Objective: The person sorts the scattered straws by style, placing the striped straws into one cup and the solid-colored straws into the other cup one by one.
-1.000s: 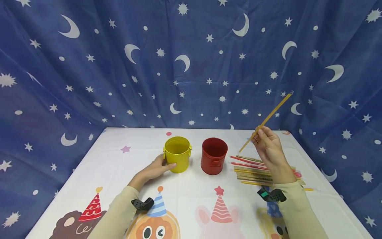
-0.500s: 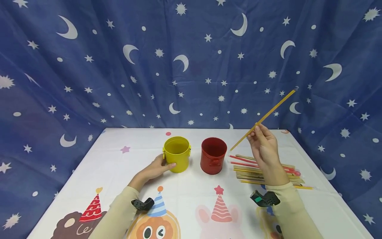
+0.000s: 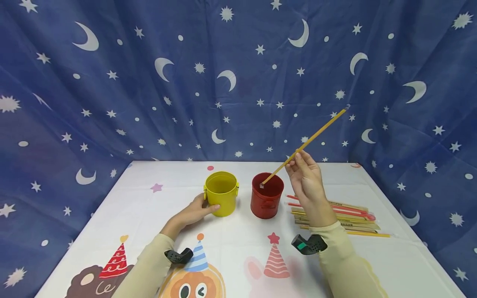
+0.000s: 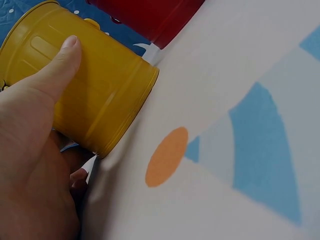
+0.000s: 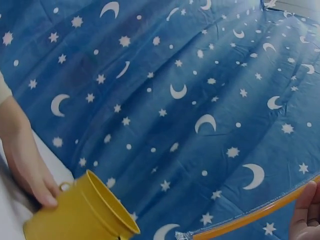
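Observation:
My right hand (image 3: 302,174) pinches a long yellow straw (image 3: 309,140), held slanted with its lower tip just over the mouth of the red tin bucket (image 3: 266,195). In the right wrist view the straw (image 5: 255,216) crosses the lower right beside a fingertip (image 5: 306,215). My left hand (image 3: 193,211) grips the side of the yellow tin bucket (image 3: 221,193), which stands left of the red one. Seen from the left wrist, the thumb (image 4: 55,67) lies across the yellow bucket (image 4: 95,95), with the red bucket (image 4: 150,17) behind it.
A pile of yellow and red wrapped straws (image 3: 335,215) lies on the table right of the red bucket. The white tablecloth (image 3: 238,248) has cartoon party-hat prints. A blue star-and-moon curtain (image 3: 238,74) hangs behind and at both sides.
My right hand has carried the yellow straw left from above the pile, bringing its lower tip over the red bucket. The left hand stays on the yellow bucket.

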{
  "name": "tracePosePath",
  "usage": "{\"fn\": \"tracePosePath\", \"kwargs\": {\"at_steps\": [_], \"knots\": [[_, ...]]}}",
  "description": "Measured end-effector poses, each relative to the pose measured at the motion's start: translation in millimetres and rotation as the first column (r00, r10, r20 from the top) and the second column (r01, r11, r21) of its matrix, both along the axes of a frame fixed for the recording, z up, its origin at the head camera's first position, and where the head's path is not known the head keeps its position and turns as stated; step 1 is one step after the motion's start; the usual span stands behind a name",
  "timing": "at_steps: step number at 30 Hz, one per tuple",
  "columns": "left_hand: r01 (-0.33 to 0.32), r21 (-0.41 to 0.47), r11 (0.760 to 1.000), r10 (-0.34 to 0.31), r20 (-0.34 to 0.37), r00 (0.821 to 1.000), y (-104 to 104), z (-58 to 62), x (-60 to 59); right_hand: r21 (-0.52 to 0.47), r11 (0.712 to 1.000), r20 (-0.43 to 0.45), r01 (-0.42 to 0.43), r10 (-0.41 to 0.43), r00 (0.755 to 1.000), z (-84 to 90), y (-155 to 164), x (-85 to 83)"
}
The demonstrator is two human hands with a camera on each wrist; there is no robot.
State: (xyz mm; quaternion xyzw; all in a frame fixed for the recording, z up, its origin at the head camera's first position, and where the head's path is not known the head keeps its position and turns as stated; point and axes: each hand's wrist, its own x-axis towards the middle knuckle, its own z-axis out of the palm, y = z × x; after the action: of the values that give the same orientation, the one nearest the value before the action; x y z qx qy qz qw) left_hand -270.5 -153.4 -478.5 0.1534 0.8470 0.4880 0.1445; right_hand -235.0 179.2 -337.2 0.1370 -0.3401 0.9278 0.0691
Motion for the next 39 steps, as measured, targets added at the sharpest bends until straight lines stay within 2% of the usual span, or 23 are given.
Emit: {"fn": "tracePosePath", "kwargs": {"at_steps": [12,17,25,30,36,39], "knots": [[0.0,0.022,1.0,0.0,0.001,1.0,1.2,-0.9,-0.4,-0.006,0.998,0.0,-0.063,0.063,0.998,-0.3,-36.6,-6.8],[0.004,0.014,1.0,-0.004,0.003,1.0,0.9,0.8,-0.8,0.024,0.999,0.036,-0.045,0.045,0.998,-3.4,-50.3,-10.4],[0.002,0.007,1.0,-0.002,-0.009,1.0,0.7,2.7,-1.6,0.175,0.984,0.06,-0.045,0.034,0.998,-14.1,-62.2,-11.2],[0.013,0.002,1.0,-0.013,-0.008,1.0,1.7,-0.7,-1.8,0.174,0.984,0.081,-0.047,0.034,0.996,-18.5,-64.4,-9.4],[-0.034,-0.016,0.999,0.035,0.016,0.999,1.9,-1.8,-0.5,0.149,0.989,0.09,-0.023,0.01,0.996,-21.1,-68.6,-10.1],[-0.043,-0.018,0.999,0.044,0.021,0.999,1.6,-2.2,-0.6,0.189,0.982,0.11,-0.017,-0.004,0.994,-25.1,-72.6,-11.6]]}}
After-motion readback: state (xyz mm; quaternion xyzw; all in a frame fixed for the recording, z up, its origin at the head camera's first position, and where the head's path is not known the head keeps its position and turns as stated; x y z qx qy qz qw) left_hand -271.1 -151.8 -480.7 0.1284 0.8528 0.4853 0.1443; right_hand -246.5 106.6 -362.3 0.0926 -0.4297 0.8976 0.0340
